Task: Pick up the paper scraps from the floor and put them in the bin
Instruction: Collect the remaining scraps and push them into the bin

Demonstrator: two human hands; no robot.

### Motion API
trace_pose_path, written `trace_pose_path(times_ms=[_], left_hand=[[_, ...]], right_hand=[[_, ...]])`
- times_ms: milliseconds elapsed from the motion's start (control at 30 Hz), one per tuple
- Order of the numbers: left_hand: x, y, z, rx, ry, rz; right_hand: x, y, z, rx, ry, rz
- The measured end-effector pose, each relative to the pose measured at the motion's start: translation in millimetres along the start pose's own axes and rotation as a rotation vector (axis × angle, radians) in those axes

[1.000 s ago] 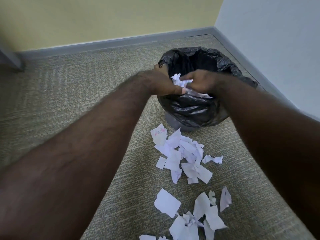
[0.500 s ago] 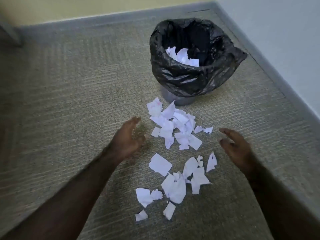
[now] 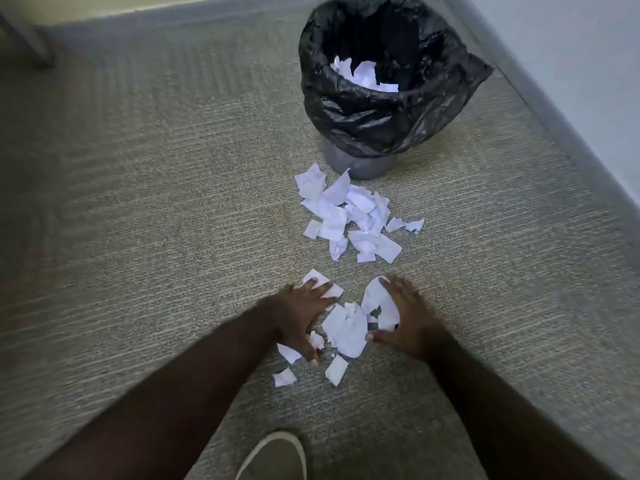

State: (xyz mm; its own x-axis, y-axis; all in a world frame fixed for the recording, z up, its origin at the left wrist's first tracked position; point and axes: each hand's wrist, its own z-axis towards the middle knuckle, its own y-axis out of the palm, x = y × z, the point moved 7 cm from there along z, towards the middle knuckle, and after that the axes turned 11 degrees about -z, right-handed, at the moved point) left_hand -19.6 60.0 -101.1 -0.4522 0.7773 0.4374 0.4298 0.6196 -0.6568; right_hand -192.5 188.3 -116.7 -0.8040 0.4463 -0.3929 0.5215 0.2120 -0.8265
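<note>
My left hand (image 3: 300, 318) and right hand (image 3: 403, 318) lay spread on the carpet (image 3: 156, 220), fingers straight, pressing in on the near heap of paper scraps (image 3: 346, 327) from both sides, gripping nothing. A second heap (image 3: 349, 213) sat just before the bin (image 3: 384, 109), where more scraps (image 3: 363, 76) rested inside the black liner.

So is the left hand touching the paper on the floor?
Touching. The head view shows the left hand pressing its fingers onto the near paper scraps on the carpet.
</note>
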Motion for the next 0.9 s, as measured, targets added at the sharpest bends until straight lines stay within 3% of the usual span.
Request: trace_pose_path(times_ms=[267,533,900], left_hand=[[-5.1,21.4,-26.5,-0.018,0.042,0.036],[-16.4,56.9,-38.6,0.086,0.059,0.097],[-33.6,43.5,-38.9,0.242,-0.029,-0.097]], right_hand=[[-39.3,30.3,-20.8,-0.07,-0.189,-0.284],[-64.7,51.2,-29.2,-0.047,-0.191,-0.362],[-90.6,66.2,-21.7,0.172,-0.14,-0.16]])
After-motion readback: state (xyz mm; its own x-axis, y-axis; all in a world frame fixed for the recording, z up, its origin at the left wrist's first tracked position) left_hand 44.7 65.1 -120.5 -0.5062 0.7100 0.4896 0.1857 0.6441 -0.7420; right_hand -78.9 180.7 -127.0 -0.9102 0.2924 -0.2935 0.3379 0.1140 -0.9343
